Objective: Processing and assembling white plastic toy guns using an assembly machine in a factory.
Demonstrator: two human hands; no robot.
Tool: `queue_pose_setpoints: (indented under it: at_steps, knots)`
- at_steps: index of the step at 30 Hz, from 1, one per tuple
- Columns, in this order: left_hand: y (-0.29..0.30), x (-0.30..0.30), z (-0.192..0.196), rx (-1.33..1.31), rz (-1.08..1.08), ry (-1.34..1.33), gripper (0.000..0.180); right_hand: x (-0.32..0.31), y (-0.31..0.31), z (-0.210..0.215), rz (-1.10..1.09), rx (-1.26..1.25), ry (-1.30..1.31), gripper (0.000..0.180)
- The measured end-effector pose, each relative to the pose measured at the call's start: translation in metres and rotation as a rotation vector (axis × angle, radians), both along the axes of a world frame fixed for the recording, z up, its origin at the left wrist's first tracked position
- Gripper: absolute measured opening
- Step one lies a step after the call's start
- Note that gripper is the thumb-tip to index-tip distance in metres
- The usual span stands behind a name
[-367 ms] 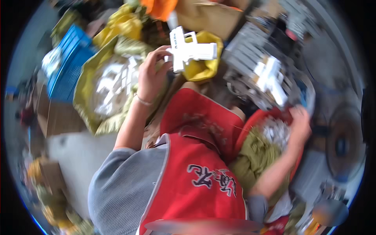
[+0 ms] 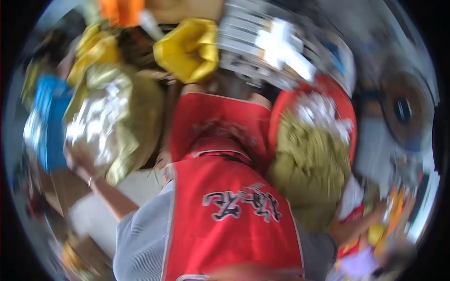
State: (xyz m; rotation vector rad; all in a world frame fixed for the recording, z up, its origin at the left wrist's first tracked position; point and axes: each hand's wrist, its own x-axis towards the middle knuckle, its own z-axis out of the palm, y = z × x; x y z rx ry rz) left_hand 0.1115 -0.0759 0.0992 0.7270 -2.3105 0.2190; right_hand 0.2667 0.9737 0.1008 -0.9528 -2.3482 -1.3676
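Note:
My left hand [image 2: 78, 161], smeared by motion, is at the near left edge of an olive woven sack [image 2: 136, 107] full of white plastic pieces [image 2: 105, 110]. Its fingers are too blurred to read. Far to the lower right, my right arm reaches out beside orange and yellow items [image 2: 391, 210]. My right hand [image 2: 377, 218] is blurred among them, so its grip does not show. A white toy pistol [image 2: 285, 49] lies on the grey metal fixture [image 2: 239, 30] ahead of me.
Right of my red apron stands a red tub [image 2: 347, 110] with white parts and an olive cloth sack [image 2: 309, 164]. A yellow bag [image 2: 190, 51] is open ahead. A blue basket [image 2: 49, 122] stands at the left; a round brown disc [image 2: 405, 110] is far right.
My left hand has dropped left to the sack's edge, and the white toy pistol it held no longer shows there. My right hand has left the red tub for the lower right. The view has shifted.

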Motion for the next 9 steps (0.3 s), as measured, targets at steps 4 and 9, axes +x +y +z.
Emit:
queue_pose_setpoints:
  at_steps: [4, 9]
  knots:
    - [0.002, -0.040, -0.014, 0.013, -0.114, 0.107, 0.036, -0.036, -0.115, 0.088, -0.312, -0.412, 0.204, 0.061]
    - [0.102, -0.126, 0.012, 0.122, -0.529, 0.159, 0.029, -0.156, -0.243, 0.058, 0.275, -1.086, 0.265, 0.038]
